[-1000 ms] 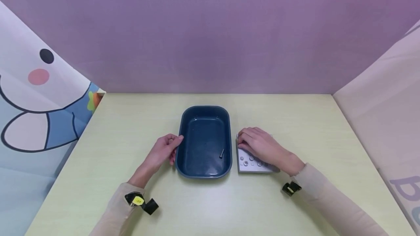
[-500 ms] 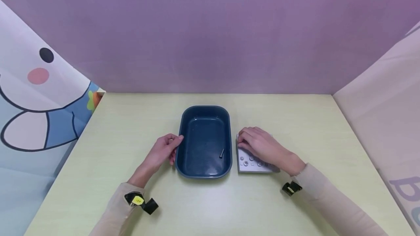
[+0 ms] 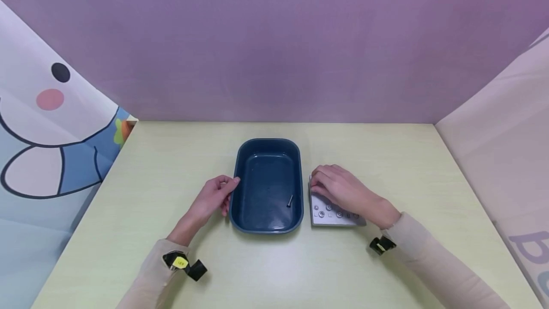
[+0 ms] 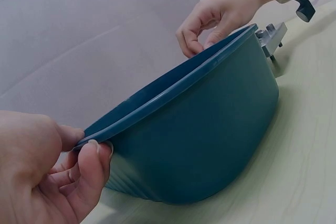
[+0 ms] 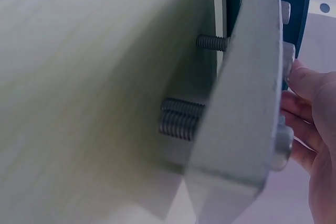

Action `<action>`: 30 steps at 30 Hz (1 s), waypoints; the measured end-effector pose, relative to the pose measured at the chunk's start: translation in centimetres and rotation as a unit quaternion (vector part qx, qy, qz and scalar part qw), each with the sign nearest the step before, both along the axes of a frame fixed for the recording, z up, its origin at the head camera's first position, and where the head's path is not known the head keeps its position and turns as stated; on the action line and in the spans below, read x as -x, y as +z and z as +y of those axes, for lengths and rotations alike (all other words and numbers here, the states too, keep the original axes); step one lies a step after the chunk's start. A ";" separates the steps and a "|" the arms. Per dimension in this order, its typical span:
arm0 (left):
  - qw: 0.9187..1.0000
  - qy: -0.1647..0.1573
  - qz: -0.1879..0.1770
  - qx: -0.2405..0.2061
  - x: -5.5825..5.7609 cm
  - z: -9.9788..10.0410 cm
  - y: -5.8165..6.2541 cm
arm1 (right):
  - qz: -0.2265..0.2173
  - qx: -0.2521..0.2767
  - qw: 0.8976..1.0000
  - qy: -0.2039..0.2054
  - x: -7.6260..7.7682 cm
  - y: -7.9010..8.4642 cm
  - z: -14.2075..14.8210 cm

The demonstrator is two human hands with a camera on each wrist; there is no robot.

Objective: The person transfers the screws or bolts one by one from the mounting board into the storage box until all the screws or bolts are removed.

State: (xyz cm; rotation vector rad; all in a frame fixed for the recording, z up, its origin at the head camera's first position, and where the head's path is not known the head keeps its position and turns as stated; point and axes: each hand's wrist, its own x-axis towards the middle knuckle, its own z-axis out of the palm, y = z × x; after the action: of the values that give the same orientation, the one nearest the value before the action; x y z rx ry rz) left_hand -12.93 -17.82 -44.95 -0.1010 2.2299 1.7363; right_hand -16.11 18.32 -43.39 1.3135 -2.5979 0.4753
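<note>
My right hand (image 3: 343,192): fingers curled, thumb against a bolt head (image 5: 289,59), apparently pinching it, about 10 o'clock on the metal plate (image 3: 320,202). My left hand (image 3: 211,197) pinches the blue tray (image 3: 263,175) by its rim at 9 o'clock. Loose screw (image 3: 290,201) inside, toward 4 o'clock. Plate just beside the tray, past 3 o'clock; threaded shanks (image 5: 211,42) jut beneath. Risks, I judge: plate swivelling if I twist, my left hand not bracing it; fingertips slipping off that smooth, small head; tray tipping if I lift its rim.
</note>
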 end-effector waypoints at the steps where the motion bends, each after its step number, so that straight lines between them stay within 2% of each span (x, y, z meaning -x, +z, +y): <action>1: 1.000 0.000 0.000 0.000 0.0 0.0 0.0 | 0.001 0.000 1.000 0.001 0.0 0.0 0.0; 21: 1.000 0.001 0.002 -0.002 0.1 0.0 -0.1 | 0.044 0.019 0.998 0.038 0.9 1.1 -0.6; 30: 1.000 0.001 -0.001 0.002 0.0 0.1 -0.1 | 0.044 0.012 0.998 0.037 0.9 2.0 -1.4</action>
State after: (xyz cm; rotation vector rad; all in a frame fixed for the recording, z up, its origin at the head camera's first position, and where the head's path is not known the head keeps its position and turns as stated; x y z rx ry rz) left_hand -12.95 -17.73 -45.01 -0.1053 2.2325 1.7334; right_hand -17.00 16.95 -41.43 1.3953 -2.4731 0.4484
